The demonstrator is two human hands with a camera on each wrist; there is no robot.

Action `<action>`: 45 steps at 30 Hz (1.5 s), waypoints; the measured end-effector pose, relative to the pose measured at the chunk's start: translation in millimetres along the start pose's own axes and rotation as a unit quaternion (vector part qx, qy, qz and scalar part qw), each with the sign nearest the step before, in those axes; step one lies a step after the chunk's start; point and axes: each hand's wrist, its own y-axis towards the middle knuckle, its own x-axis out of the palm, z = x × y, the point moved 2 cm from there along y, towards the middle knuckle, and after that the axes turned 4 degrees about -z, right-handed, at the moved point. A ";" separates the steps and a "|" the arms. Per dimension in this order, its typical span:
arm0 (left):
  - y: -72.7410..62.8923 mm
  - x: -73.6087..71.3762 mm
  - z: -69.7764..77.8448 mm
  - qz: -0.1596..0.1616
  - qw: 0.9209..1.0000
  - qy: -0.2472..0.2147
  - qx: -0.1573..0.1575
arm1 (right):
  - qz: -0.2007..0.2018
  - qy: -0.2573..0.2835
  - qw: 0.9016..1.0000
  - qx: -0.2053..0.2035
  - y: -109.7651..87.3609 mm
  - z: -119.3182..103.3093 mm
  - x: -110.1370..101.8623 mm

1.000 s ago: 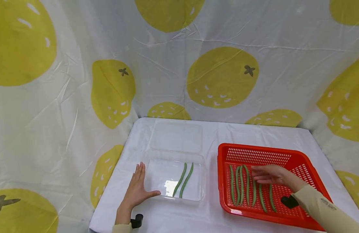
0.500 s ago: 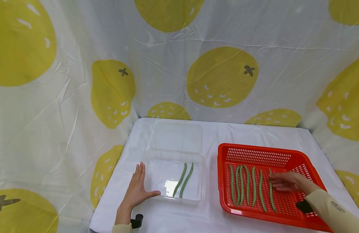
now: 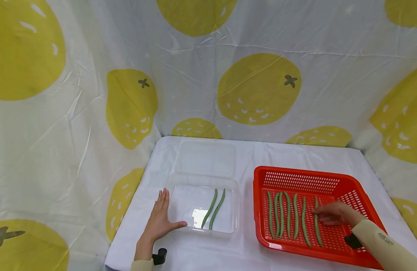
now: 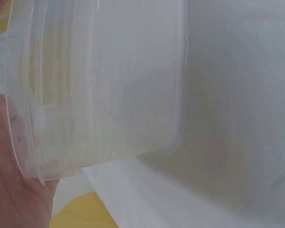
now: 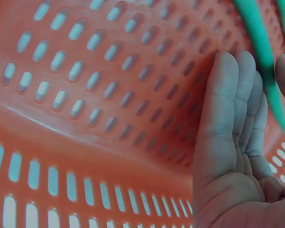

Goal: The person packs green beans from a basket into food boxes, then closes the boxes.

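Note:
My right hand (image 3: 337, 213) is down in the red plastic basket (image 3: 350, 248). Its thumb and fingers pinch the rightmost green bean (image 3: 317, 229) near the middle. In the right wrist view this bean (image 5: 257, 35) runs between thumb and fingers. To its left, several more green beans (image 3: 296, 216) lie side by side lengthwise. My left hand (image 3: 158, 222) rests against the near left corner of a clear plastic container (image 3: 181, 210), fingers straight along the side, thumb out along the front. Two green beans (image 3: 210, 209) lie in the container's right half.
A clear flat lid (image 3: 205, 158) lies on the white-covered table (image 3: 245, 248) behind the container. A curtain (image 3: 188, 90) printed with yellow lemons hangs behind and at both sides. The basket's perforated walls rise around my right hand.
My right hand has moved right across the beans, from the middle of the row to the rightmost one, and its fingers have closed in on it. My left hand has stayed still.

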 end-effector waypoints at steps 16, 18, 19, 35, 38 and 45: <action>1.4 2.2 -2.4 -0.005 1.000 -0.001 -0.005 | -0.085 0.041 0.994 -0.056 -6.9 -10.6 1.1; 1.5 1.9 -2.3 -0.008 1.000 0.000 -0.008 | -0.124 0.062 0.987 -0.076 -9.7 -16.7 2.1; 1.5 1.7 -2.3 -0.010 1.000 0.001 -0.009 | -0.145 0.071 0.983 -0.088 -10.8 -20.4 2.7; 1.1 4.6 -3.9 0.004 1.000 -0.010 0.003 | -0.242 0.131 0.946 -0.172 -28.6 -105.4 71.1; 0.6 4.7 -3.0 -0.001 1.000 -0.011 0.003 | -0.239 0.132 0.947 -0.170 -31.9 -118.9 91.8; 0.2 2.1 -1.1 0.000 1.000 -0.004 0.006 | -0.243 0.135 0.946 -0.166 -37.6 -145.7 139.9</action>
